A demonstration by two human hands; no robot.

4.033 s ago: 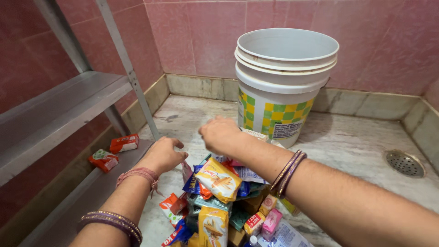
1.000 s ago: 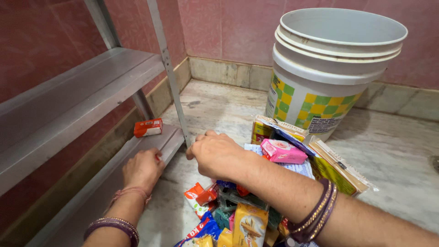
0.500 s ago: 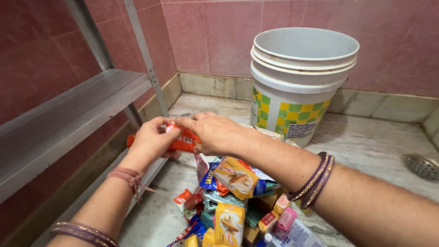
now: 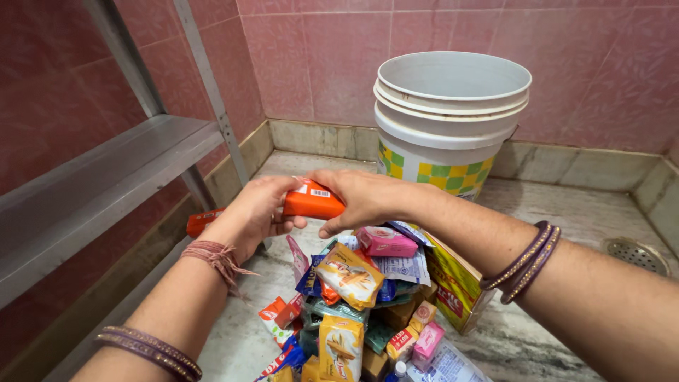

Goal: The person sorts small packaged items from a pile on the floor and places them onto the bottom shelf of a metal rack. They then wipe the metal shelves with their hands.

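Both hands hold one small orange soap box [image 4: 312,200] above a heap of packets [image 4: 361,297] on the floor. My left hand [image 4: 256,212] grips its left end and my right hand [image 4: 364,198] grips its right end. A second orange soap box [image 4: 200,221] lies on the lower metal shelf [image 4: 134,301] just left of my left hand. A pink soap pack [image 4: 385,242] sits on top of the heap under my right wrist.
A stack of white plastic buckets [image 4: 450,120] with a yellow-green checked label stands behind the heap. A metal rack with an upper shelf [image 4: 99,191] fills the left. Pink tiled walls enclose the marble floor [image 4: 559,212], with a round drain [image 4: 634,255] at right.
My left hand picked an orange box off the lower shelf, my right hand joined it, and both raised it higher and to the right. The view shifted.
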